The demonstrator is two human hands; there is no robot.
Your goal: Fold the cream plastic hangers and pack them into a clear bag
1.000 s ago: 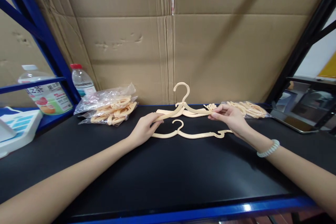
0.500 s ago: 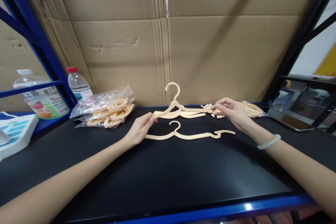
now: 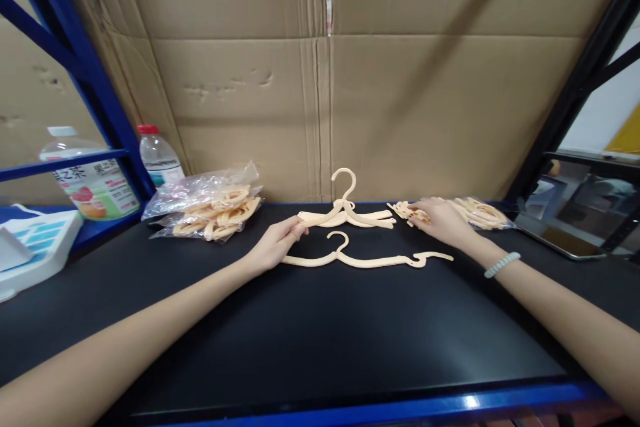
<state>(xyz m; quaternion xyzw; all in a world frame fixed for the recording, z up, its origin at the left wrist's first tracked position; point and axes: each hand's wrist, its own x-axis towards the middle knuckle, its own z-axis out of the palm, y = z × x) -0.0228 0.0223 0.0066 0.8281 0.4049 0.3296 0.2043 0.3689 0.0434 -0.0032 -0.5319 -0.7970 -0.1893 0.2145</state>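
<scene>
My left hand point(image 3: 277, 245) is closed around the left arm end of a beige plastic clothes hanger point(image 3: 344, 181), its hook pointing up. The hanger's right arm slants down over other beige hanger parts point(image 3: 373, 215) behind it. Closer to me a second hanger point(image 3: 370, 261) lies flat, its left end partly covered by my left hand and a small curved hook piece point(image 3: 419, 259) at its right end. My right hand point(image 3: 443, 221) reaches down on a heap of small beige pieces point(image 3: 399, 209), thumb and fingers apart around some; its fingertips are partly hidden.
Clear bags of beige hanger parts point(image 3: 220, 212) lie at the left, another bag point(image 3: 483, 212) at the right beside a dark flat phone-like object point(image 3: 560, 240). Bottles point(image 3: 159, 160) and a white-and-blue tray point(image 3: 40, 247) stand far left. A cardboard wall point(image 3: 240, 100) closes the back.
My right hand has come down onto the heap of small pieces. The held hanger's right arm has dropped from near that hand and now slopes lower. The view has shifted slightly.
</scene>
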